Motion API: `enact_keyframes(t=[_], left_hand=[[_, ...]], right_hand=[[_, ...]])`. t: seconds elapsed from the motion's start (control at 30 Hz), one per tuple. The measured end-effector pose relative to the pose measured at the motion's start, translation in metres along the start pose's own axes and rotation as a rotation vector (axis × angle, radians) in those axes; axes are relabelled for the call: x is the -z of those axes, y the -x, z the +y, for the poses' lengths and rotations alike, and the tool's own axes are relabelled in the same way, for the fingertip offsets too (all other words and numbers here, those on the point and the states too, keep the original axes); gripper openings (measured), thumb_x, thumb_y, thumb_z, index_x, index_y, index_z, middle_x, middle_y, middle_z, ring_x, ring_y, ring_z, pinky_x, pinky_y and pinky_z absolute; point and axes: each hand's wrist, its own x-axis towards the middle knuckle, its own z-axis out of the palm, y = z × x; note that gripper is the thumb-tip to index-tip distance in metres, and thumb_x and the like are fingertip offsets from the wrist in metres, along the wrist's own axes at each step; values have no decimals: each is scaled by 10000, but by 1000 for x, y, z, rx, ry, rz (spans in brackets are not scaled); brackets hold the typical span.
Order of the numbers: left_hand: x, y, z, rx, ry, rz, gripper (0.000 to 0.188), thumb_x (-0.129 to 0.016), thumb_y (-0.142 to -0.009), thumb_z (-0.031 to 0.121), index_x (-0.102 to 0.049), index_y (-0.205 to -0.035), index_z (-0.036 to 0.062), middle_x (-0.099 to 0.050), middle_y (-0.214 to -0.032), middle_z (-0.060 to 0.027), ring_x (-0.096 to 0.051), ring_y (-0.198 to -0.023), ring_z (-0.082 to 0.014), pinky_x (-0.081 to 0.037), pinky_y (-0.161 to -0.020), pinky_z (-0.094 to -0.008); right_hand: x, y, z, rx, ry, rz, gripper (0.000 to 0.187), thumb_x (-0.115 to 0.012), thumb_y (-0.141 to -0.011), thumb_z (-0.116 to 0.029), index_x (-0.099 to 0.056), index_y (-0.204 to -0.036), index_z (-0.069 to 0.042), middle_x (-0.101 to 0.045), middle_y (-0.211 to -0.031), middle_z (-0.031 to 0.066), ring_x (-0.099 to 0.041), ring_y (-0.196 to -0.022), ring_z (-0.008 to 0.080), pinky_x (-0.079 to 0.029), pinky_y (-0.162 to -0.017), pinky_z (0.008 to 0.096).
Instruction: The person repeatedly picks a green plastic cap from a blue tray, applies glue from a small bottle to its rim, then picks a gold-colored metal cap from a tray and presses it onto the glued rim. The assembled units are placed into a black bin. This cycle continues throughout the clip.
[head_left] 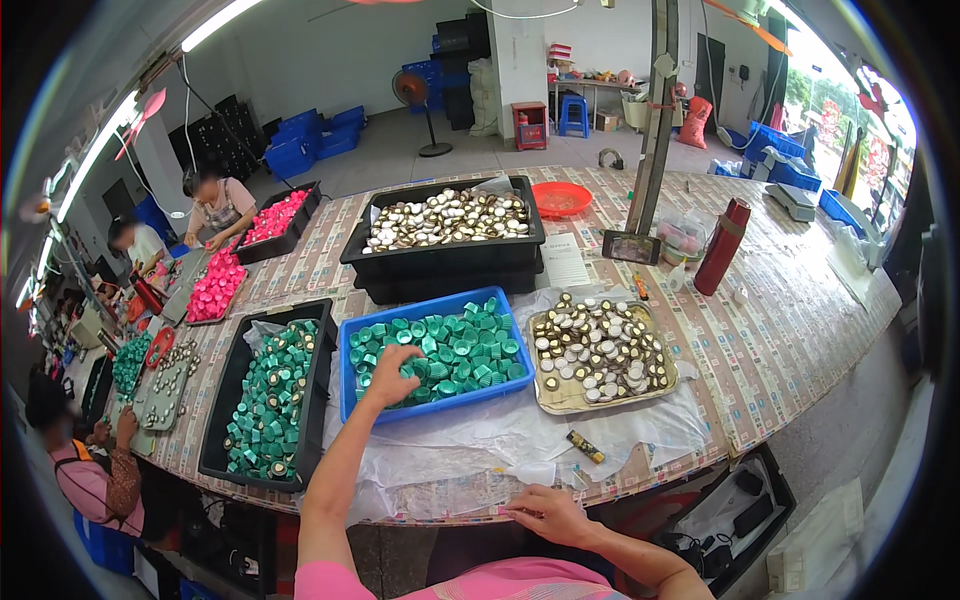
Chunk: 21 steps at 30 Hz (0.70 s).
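My left hand [391, 378] reaches over the left part of a blue tray [437, 409] full of green foil cups [462, 345]. Its thumb and fingers are apart in a curve, and nothing shows between them. At the table's front edge, my right hand [552, 514] has its fingers bent together; whether something small is in them is hidden. To the right of the blue tray, a beige tray [575, 403] holds many small round dark pieces with white or cream faces [604, 348]. A black crate [318, 400] on the left holds more green cups, some with round pieces in them.
Behind the blue tray stands a stacked black crate [440, 258] of round pieces. A red plastic dish [562, 199], a phone [631, 246], a red flask [722, 247] and a metal post [652, 130] are beyond. A small dark tube [585, 447] lies nearby. Co-workers sit at the left.
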Motion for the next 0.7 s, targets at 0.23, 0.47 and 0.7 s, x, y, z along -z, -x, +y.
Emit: enact_keyframes(t=[0.23,0.47,0.7], left_hand=[[30,-14,14,558,1278,126,534,-607,-739,-47,-521,-1219,170,-500,-1133,-67,-524,-1065,-220,-360,-1002,-529],[32,3,6,666,1799,149,512,-601,-773,-7,-525,-1234,202,-518,-1153,-98,-526,-1113,-291,-388,-939,-552],[17,13,-2,753,1394,305,321,-523,-922,109,-519,-1233,188,-600,-1071,-64,-642,-886,-267,-504,-695,-350]], right_hand=[[2,8,10,-6,21,13,160,-653,-849,-127,-684,-1000,-86,-616,-864,104,-612,-780,285,-489,-665,359],[1,6,8,-31,15,-12,167,-653,-846,-128,-690,-1007,-100,-607,-846,98,-605,-756,278,-484,-650,354],[-1,7,9,-32,31,-19,166,-656,-843,-129,-694,-1003,-101,-610,-853,96,-608,-756,271,-487,-651,352]])
